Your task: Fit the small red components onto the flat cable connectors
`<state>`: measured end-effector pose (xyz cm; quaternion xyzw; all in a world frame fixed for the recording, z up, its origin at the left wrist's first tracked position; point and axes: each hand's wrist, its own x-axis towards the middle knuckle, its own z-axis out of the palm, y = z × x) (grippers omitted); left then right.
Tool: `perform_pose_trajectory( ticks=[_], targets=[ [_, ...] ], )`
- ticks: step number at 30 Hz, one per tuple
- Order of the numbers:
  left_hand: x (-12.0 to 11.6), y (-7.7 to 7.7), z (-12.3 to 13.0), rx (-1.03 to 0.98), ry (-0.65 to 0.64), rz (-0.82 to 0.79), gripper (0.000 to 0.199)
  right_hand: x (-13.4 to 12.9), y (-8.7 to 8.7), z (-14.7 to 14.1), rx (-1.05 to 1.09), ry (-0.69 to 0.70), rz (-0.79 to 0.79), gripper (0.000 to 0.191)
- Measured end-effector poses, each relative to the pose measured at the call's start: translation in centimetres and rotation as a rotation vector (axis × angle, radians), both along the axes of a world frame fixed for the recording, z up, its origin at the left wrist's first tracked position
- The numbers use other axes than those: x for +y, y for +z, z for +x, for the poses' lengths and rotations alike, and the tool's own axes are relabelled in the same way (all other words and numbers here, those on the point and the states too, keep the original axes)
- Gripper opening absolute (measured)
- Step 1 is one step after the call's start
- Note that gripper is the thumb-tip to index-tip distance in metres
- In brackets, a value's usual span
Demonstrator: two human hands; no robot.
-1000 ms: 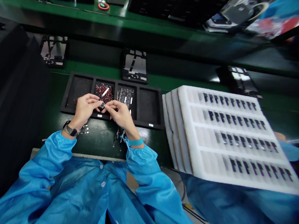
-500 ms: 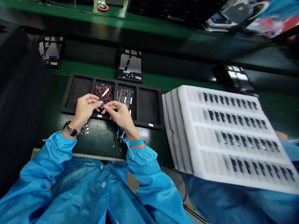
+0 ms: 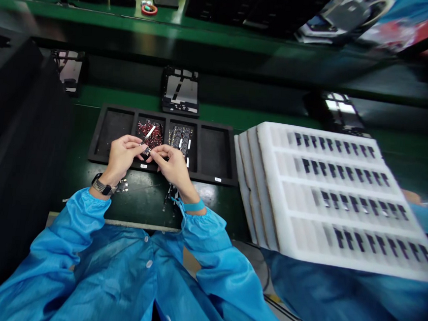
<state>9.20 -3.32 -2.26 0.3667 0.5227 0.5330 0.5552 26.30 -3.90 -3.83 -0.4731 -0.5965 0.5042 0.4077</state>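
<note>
My left hand (image 3: 121,154) pinches a small dark electronic part (image 3: 146,151) from the left, above the front of a black compartment tray (image 3: 216,179). On the part's right side, my right hand (image 3: 171,163) grips it between closed fingertips. A thin tool with a white end (image 3: 150,133) sticks up from the fingers of my left hand. Small red pieces (image 3: 156,129) fill the compartment behind my hands. In the compartment to their right lie small circuit parts (image 3: 181,134) with white strips. More small parts (image 3: 123,185) lie beside my left wrist.
White foam trays (image 3: 286,186) with rows of dark parts stand stacked at the right. Device housings (image 3: 181,91) sit on the belt behind the tray. Black foam (image 3: 23,130) rises at the left. Another person's hand (image 3: 412,197) shows at the far right.
The device housings behind the tray have shifted slightly left. Both my hands keep nearly the same pose around the small part, and the view has moved a little.
</note>
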Motion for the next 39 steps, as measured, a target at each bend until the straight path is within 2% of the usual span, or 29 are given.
perform_pose_trajectory(
  ticks=[9, 15, 21, 24, 27, 30, 32, 33, 35, 37, 39],
  targets=[
    [0.1, 0.0, -0.1, -0.048, -0.019, -0.026, 0.027, 0.1, -0.2, 0.0, 0.055, 0.005, -0.027, 0.041],
    [0.2, -0.1, -0.4, -0.085, -0.092, -0.044, 0.031, 0.2, 0.2, 0.4, 0.118, 0.067, -0.108, 0.045],
    [0.3, -0.4, -0.5, -0.072, -0.120, -0.031, 0.034, 0.4, 0.2, 0.2, 0.148, 0.108, -0.115, 0.042],
    [-0.1, 0.3, -0.5, -0.029, -0.077, 0.025, 0.031, 0.5, -0.2, 0.1, 0.166, 0.065, -0.104, 0.041],
    [0.3, 1.9, -0.7, 0.078, 0.053, 0.193, 0.027, 1.1, -0.5, 0.8, 0.209, -0.048, -0.095, 0.040],
    [3.1, 4.1, -1.1, 0.324, 0.231, 0.466, 0.021, 2.1, -0.6, 2.2, 0.287, -0.106, -0.121, 0.033],
    [6.7, 5.2, -1.0, 0.546, 0.290, 0.629, 0.019, 2.6, -0.6, 3.0, 0.330, -0.081, -0.135, 0.026],
    [8.9, 5.5, -0.7, 0.665, 0.280, 0.684, 0.020, 2.7, -0.6, 3.2, 0.344, -0.057, -0.135, 0.025],
    [13.2, 5.5, 0.4, 0.924, 0.170, 0.717, 0.026, 2.9, -0.6, 3.4, 0.361, -0.010, -0.121, 0.028],
    [16.8, 4.9, 1.8, 1.213, -0.038, 0.659, 0.034, 3.1, -0.6, 3.4, 0.361, 0.012, -0.108, 0.035],
    [19.1, 4.0, 3.3, 1.409, -0.244, 0.600, 0.038, 3.4, -0.7, 3.6, 0.343, -0.026, -0.093, 0.039]
  ],
)
